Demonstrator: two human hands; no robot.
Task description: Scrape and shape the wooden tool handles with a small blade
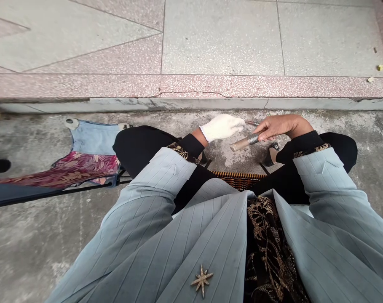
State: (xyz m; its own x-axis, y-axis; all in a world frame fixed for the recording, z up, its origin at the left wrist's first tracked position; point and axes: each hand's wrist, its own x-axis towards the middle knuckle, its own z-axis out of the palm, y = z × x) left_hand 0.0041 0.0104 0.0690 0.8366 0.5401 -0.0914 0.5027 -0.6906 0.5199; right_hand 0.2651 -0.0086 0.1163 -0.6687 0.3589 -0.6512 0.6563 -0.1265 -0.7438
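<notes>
Your bare right hand [279, 125] closes around a pale handle [240, 144] near its silvery ribbed section, and the handle slants above the concrete ground [221, 158] between your 2 spread knees [140, 145], probably to keep it centred in front of you. Your gloved left hand [223, 127] bunches its fingers at a thin reddish rod [252, 123] between your hands, perhaps to steady it, but I cannot tell whether they pinch it.

Head view, forward and down over hands [223, 127], seemingly close.
</notes>
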